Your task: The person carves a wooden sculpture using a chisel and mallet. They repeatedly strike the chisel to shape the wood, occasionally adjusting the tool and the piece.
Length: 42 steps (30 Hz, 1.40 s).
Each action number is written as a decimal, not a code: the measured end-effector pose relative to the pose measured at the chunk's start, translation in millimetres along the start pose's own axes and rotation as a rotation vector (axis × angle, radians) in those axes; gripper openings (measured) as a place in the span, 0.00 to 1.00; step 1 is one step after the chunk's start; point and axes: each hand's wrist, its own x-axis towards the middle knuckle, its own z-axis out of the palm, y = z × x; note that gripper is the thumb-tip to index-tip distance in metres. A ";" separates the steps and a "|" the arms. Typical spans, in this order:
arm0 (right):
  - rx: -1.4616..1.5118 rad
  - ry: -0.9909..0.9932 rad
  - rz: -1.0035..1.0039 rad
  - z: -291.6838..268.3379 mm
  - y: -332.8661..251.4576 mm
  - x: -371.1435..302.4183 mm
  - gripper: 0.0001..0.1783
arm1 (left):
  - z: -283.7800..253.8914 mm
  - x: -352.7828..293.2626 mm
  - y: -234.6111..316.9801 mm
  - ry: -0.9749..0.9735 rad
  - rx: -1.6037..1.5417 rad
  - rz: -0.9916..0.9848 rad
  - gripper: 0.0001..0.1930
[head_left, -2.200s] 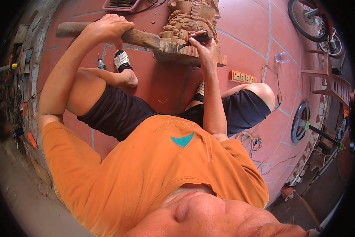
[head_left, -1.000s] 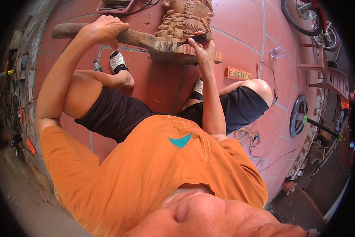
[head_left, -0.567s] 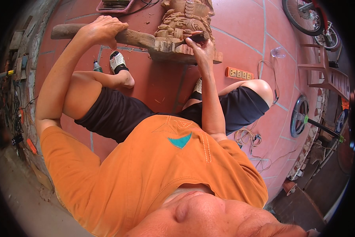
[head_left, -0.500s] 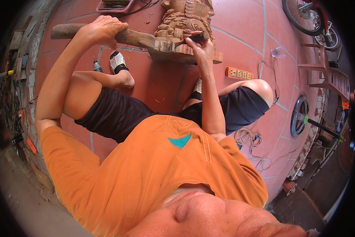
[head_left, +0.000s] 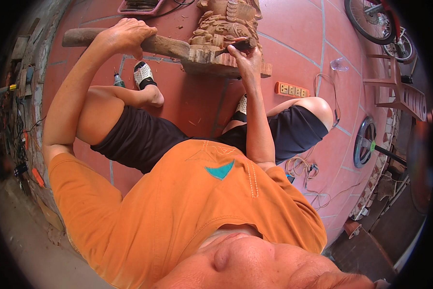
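Note:
A carved wooden sculpture (head_left: 226,29) stands on the floor before me, on a thick rough-edged base (head_left: 211,67). My left hand (head_left: 129,36) is closed round a stout wooden mallet (head_left: 167,47), held level. The mallet's right end is beside the left side of the carving's base; whether they touch I cannot tell. In my right hand (head_left: 249,60) is a dark-handled chisel (head_left: 245,45), gripped by the fingers at the front of the carving. Its thin tip points left, at the upper edge of the base.
An orange power strip (head_left: 292,90) lies right of the carving, with cable coils (head_left: 301,168) nearer me. By my left foot is a green-bodied power tool (head_left: 118,80). A pink basket (head_left: 140,6) sits behind; a plastic chair (head_left: 402,89) and bicycle wheel (head_left: 370,21) are at right.
My right hand and the chisel have shifted very slightly to the right along the base. The mallet in my left hand has hardly moved.

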 end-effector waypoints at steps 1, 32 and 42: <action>0.009 0.003 0.001 0.2 -0.5 -0.3 0.13 | 0.2 0.3 -0.3 0.001 -0.002 0.000 0.30; -0.930 -0.593 -0.359 22.3 -88.1 90.8 0.30 | 17.3 -20.8 -6.6 0.072 -0.084 -0.013 0.29; -0.749 -0.838 -0.174 25.1 -37.3 129.2 0.31 | 7.6 -95.8 44.1 0.666 -1.105 -0.237 0.28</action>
